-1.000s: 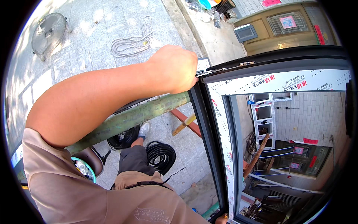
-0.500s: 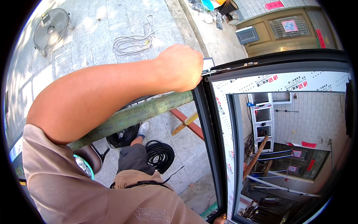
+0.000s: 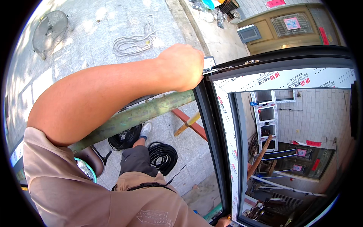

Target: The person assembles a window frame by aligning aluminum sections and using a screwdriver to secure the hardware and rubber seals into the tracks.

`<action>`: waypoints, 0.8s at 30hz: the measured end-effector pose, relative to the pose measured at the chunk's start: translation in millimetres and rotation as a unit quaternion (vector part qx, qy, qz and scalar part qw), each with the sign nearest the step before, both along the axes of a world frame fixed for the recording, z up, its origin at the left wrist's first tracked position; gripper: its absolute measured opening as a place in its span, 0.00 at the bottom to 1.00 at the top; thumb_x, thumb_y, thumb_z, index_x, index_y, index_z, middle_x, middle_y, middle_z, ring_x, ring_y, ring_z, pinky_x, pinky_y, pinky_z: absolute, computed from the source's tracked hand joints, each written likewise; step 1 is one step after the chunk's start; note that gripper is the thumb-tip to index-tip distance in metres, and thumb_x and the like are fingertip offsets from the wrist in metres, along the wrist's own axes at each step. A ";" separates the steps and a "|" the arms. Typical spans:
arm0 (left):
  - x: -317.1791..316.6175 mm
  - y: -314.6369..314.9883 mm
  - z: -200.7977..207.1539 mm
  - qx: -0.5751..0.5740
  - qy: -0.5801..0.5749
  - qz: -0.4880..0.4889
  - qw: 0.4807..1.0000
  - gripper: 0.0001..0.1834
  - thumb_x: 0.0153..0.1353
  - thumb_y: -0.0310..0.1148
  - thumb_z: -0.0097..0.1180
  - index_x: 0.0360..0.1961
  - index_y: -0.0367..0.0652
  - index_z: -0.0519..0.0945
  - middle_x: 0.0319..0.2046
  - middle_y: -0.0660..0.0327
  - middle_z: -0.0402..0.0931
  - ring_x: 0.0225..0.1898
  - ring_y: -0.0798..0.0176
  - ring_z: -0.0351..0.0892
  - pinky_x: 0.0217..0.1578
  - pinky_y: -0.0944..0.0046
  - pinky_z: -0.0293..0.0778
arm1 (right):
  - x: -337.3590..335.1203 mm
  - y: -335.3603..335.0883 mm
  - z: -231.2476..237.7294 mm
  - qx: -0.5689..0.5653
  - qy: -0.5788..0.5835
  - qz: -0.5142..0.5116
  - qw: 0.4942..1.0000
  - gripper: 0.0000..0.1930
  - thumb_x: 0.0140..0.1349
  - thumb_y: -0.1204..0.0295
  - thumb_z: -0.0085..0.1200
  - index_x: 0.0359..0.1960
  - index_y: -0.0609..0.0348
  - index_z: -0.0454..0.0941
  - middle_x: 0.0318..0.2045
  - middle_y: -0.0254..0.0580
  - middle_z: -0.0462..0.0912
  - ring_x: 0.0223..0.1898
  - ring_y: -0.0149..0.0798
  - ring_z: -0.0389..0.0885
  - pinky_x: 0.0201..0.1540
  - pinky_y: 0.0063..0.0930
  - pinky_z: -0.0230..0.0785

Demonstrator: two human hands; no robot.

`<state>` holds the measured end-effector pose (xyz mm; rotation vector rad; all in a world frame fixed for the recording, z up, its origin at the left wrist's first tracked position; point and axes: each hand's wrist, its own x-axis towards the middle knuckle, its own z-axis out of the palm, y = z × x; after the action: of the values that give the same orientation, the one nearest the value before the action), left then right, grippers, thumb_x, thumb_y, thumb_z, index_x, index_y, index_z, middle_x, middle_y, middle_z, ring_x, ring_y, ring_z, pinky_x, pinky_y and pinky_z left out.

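Barely shifted since earlier frame—gripping dark-framed window [image 3: 230, 128], right of centre, by upper-left corner with left hand [image 3: 183, 68]; cannot tell hold of right hand [image 3: 223, 221], bottom edge. Likely heavy, rigid, fragile-glazed—best taken by corners.

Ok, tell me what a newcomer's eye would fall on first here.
Probably the big dark window frame with printed white film, filling the right side. Then the left hand, curled at that frame's upper left corner. A thick green pole slanting behind the left arm and a black coil on the paving may come next.
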<state>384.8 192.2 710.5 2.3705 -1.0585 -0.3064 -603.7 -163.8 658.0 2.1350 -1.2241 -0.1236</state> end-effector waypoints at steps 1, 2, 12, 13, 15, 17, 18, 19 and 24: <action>0.6 -1.2 -0.5 0.005 0.006 0.001 1.000 0.24 0.69 0.45 0.69 0.47 0.29 0.85 0.36 0.40 0.89 0.42 0.33 0.91 0.45 0.39 0.86 | 7.2 4.5 1.8 0.010 -0.009 -0.031 0.999 0.20 0.75 0.60 0.56 0.47 0.70 0.86 0.42 0.66 0.89 0.39 0.63 0.89 0.42 0.56 0.84; 0.7 -1.1 -1.1 0.010 0.014 0.004 1.000 0.24 0.69 0.45 0.69 0.48 0.29 0.85 0.37 0.40 0.89 0.43 0.34 0.91 0.46 0.39 0.86 | 14.7 6.6 4.5 0.017 -0.014 -0.061 0.998 0.21 0.76 0.59 0.56 0.49 0.70 0.86 0.44 0.66 0.89 0.41 0.64 0.89 0.44 0.56 0.84; -2.0 7.4 -0.6 0.003 -0.045 0.000 0.999 0.26 0.70 0.47 0.68 0.48 0.29 0.84 0.38 0.39 0.89 0.44 0.33 0.90 0.47 0.38 0.85 | 77.8 19.4 5.3 0.071 -0.038 -0.330 0.940 0.28 0.80 0.54 0.48 0.69 0.62 0.82 0.65 0.63 0.86 0.61 0.63 0.89 0.63 0.52 0.84; 1.5 11.8 0.2 -0.005 -0.035 0.006 0.999 0.26 0.70 0.47 0.68 0.48 0.29 0.84 0.37 0.39 0.89 0.44 0.33 0.90 0.47 0.38 0.85 | 59.0 5.8 11.4 0.064 -0.016 -0.310 0.948 0.29 0.80 0.53 0.48 0.70 0.61 0.82 0.67 0.63 0.85 0.62 0.62 0.89 0.64 0.51 0.83; 4.9 7.8 -3.7 -0.011 -0.012 -0.002 1.000 0.26 0.70 0.47 0.68 0.48 0.29 0.84 0.37 0.39 0.89 0.44 0.33 0.90 0.47 0.38 0.85 | 20.6 -1.5 23.1 0.050 -0.004 -0.289 0.956 0.29 0.80 0.51 0.48 0.69 0.62 0.82 0.66 0.64 0.85 0.62 0.62 0.88 0.65 0.51 0.83; 2.2 4.2 -2.2 0.000 -0.007 -0.007 1.000 0.26 0.70 0.46 0.68 0.48 0.29 0.84 0.36 0.39 0.89 0.44 0.33 0.90 0.47 0.38 0.85 | 18.7 -2.7 5.8 0.055 -0.056 -0.294 0.953 0.30 0.81 0.49 0.49 0.66 0.65 0.82 0.63 0.66 0.86 0.61 0.63 0.89 0.63 0.53 0.83; 1.2 4.3 -1.8 0.001 -0.013 -0.005 1.000 0.26 0.69 0.46 0.69 0.48 0.29 0.84 0.36 0.39 0.89 0.44 0.33 0.90 0.47 0.38 0.85 | 20.6 -6.3 0.1 0.054 -0.082 -0.296 0.950 0.31 0.81 0.48 0.49 0.64 0.66 0.82 0.61 0.67 0.86 0.60 0.64 0.89 0.62 0.53 0.83; 0.4 4.2 -1.7 0.002 -0.018 -0.005 1.000 0.25 0.69 0.46 0.69 0.48 0.29 0.84 0.37 0.40 0.89 0.44 0.33 0.90 0.47 0.38 0.85 | 21.4 -6.9 -5.1 0.054 -0.106 -0.298 0.947 0.31 0.81 0.47 0.49 0.62 0.68 0.82 0.59 0.68 0.87 0.59 0.65 0.89 0.60 0.54 0.83; 3.1 10.2 -0.7 -0.004 -0.024 -0.011 1.000 0.26 0.69 0.46 0.69 0.48 0.29 0.84 0.38 0.40 0.89 0.44 0.33 0.90 0.48 0.38 0.85 | 21.0 -24.0 -2.9 0.035 -0.205 -0.298 0.932 0.36 0.82 0.42 0.51 0.54 0.75 0.82 0.51 0.72 0.89 0.54 0.68 0.90 0.55 0.57 0.83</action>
<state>388.0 202.4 709.8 2.3719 -1.1065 -0.2527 -582.8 -187.8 655.2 1.8271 -2.1194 0.0216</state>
